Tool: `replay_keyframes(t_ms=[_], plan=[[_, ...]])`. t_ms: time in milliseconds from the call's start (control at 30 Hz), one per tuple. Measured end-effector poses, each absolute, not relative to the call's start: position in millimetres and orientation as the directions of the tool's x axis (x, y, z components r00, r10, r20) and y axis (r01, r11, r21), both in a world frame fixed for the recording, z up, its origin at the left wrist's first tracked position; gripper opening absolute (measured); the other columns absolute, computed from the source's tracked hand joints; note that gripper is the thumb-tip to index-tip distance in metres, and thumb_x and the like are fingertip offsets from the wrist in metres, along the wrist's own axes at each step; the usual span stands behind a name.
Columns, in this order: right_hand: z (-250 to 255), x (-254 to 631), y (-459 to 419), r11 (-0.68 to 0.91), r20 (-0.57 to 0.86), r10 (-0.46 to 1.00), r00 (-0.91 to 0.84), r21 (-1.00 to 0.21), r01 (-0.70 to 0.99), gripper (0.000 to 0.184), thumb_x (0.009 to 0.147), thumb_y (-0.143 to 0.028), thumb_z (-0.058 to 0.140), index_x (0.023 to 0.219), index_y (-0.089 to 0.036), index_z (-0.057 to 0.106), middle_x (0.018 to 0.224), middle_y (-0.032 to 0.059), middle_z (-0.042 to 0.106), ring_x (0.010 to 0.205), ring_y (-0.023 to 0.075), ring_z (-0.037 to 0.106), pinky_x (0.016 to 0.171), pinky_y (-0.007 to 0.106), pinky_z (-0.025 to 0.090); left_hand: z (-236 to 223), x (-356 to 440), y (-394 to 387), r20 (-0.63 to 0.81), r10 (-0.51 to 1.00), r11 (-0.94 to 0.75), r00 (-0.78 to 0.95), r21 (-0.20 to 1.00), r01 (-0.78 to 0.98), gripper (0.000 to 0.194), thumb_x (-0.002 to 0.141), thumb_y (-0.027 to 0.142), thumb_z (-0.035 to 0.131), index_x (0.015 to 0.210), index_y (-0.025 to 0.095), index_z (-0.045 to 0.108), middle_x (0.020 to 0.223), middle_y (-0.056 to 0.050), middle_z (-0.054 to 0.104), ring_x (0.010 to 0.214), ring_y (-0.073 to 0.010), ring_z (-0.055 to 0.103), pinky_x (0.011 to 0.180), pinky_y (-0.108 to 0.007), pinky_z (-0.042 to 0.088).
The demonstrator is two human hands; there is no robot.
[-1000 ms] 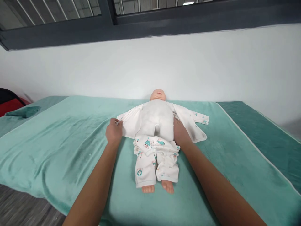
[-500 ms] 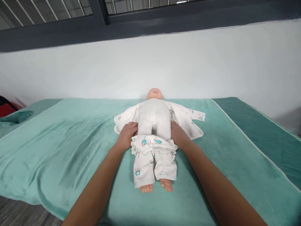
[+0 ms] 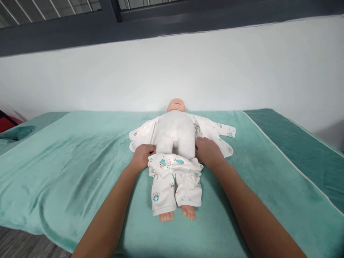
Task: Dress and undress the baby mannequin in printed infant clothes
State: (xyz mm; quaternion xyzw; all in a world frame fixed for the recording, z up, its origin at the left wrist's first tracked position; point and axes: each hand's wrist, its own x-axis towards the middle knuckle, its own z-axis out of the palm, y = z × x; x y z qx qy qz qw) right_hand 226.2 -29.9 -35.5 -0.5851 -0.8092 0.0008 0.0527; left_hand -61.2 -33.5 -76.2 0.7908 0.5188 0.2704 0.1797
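A baby doll (image 3: 176, 127) with a white cloth body lies on its back, its head toward the wall. White printed trousers (image 3: 162, 195) cover its lower legs, with the waistband bunched around the thighs and the bare feet sticking out. Beneath the torso, a white printed baby jacket (image 3: 213, 134) is spread open, sleeves out to both sides. My left hand (image 3: 143, 156) is closed beside the doll's thigh, just above the waistband. On the other side, my right hand (image 3: 209, 151) curls in against the hip. The fingertips of both are partly hidden, so what they grip is unclear.
A green plush blanket (image 3: 80, 172) covers the bed, with a darker green strip (image 3: 301, 150) on the right. Behind stands a white wall (image 3: 172, 71) under a dark window frame (image 3: 161, 25). A red and black item (image 3: 8, 122) lies at the far left.
Both hands have curled their fingers in more beside the doll's thighs. The left has drawn slightly back toward me. The doll and clothes lie nearly the same; the view has shifted slightly.
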Motion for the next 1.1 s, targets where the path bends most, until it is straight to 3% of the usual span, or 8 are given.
replay_keyframes(t_ms=[133, 267, 400, 533, 667, 767, 933, 1100], plan=[[-41, 229, -28, 0.301, 0.068, 0.954, -0.293, -0.244, 0.922, 0.018, 0.086, -0.016, 0.050, 0.080, -0.019, 0.066, 0.091, 0.0094, 0.074, 0.080, 0.0225, 0.063, 0.067, 0.033, 0.033, -69, -59, -40, 0.177, 0.970, -0.242, 0.165, 0.751, 0.614, 0.042, 0.084, 0.038, 0.050, 0.052, 0.019, 0.031, 0.053, 0.004, 0.026, 0.055, -0.0093, 0.027, 0.056, -0.028, 0.018], [-40, 238, -27, 0.245, 0.147, 0.970, -0.196, -0.616, 0.749, 0.017, 0.083, -0.023, 0.053, 0.066, -0.021, 0.056, 0.067, 0.0000, 0.063, 0.065, 0.0159, 0.051, 0.061, 0.029, 0.032, -62, -62, -47, 0.099, 0.991, -0.122, 0.086, 0.939, 0.321, 0.034, 0.084, 0.044, 0.067, 0.067, 0.016, 0.058, 0.061, 0.004, 0.050, 0.059, -0.0097, 0.042, 0.056, -0.024, 0.028], [-27, 244, -33, 0.268, 0.199, 0.959, -0.204, -0.874, 0.406, 0.027, 0.087, -0.038, 0.060, 0.067, -0.020, 0.056, 0.066, -0.0024, 0.058, 0.066, 0.0141, 0.049, 0.064, 0.028, 0.036, -62, -70, -50, -0.004, 0.974, -0.028, 0.228, 0.990, 0.139, 0.023, 0.072, 0.035, 0.082, 0.080, 0.017, 0.071, 0.076, 0.001, 0.065, 0.067, -0.0106, 0.054, 0.063, -0.022, 0.039], [-16, 243, -45, 0.312, 0.128, 0.867, -0.482, -0.893, 0.324, 0.032, 0.087, -0.042, 0.068, 0.066, -0.019, 0.062, 0.069, -0.0017, 0.056, 0.068, 0.0138, 0.050, 0.066, 0.029, 0.037, -59, -75, -55, -0.109, 0.911, 0.050, 0.397, 0.987, 0.156, 0.015, 0.073, 0.028, 0.081, 0.082, 0.018, 0.077, 0.078, -0.001, 0.068, 0.070, -0.0117, 0.057, 0.066, -0.022, 0.043], [-13, 247, -50, 0.359, 0.073, 0.760, -0.646, -0.876, 0.323, 0.017, 0.082, -0.031, 0.074, 0.072, -0.018, 0.069, 0.085, 0.0001, 0.056, 0.078, 0.0142, 0.054, 0.070, 0.028, 0.041, -50, -80, -57, -0.149, 0.833, 0.048, 0.532, 0.979, 0.199, 0.021, 0.073, 0.027, 0.080, 0.094, 0.020, 0.081, 0.084, -0.003, 0.069, 0.076, -0.0139, 0.058, 0.070, -0.024, 0.046], [-10, 254, -49, 0.322, 0.011, 0.698, -0.716, -0.898, 0.300, 0.012, 0.081, -0.030, 0.076, 0.083, -0.019, 0.074, 0.096, 0.0019, 0.054, 0.086, 0.0151, 0.056, 0.073, 0.027, 0.045, -46, -83, -56, -0.110, 0.773, -0.036, 0.625, 0.976, 0.216, 0.030, 0.070, 0.027, 0.083, 0.099, 0.022, 0.081, 0.086, -0.002, 0.064, 0.080, -0.0142, 0.056, 0.074, -0.025, 0.046], [-3, 261, -48, 0.300, -0.059, 0.627, -0.777, -0.902, 0.311, 0.020, 0.080, -0.037, 0.079, 0.089, -0.020, 0.076, 0.104, 0.0026, 0.050, 0.093, 0.0157, 0.054, 0.081, 0.028, 0.048, -46, -85, -54, -0.118, 0.729, -0.080, 0.674, 0.964, 0.255, 0.013, 0.072, 0.031, 0.082, 0.079, 0.021, 0.080, 0.086, -0.003, 0.063, 0.077, -0.0152, 0.055, 0.071, -0.027, 0.046], [-2, 262, -49, 0.298, -0.085, 0.597, -0.798, -0.900, 0.319, 0.022, 0.080, -0.038, 0.078, 0.090, -0.019, 0.073, 0.108, 0.0037, 0.048, 0.095, 0.0167, 0.051, 0.082, 0.029, 0.048, -50, -86, -58, -0.062, 0.779, -0.062, 0.624, 0.983, 0.175, 0.015, 0.074, 0.033, 0.081, 0.075, 0.019, 0.076, 0.084, -0.004, 0.059, 0.075, -0.0159, 0.055, 0.067, -0.027, 0.044]])
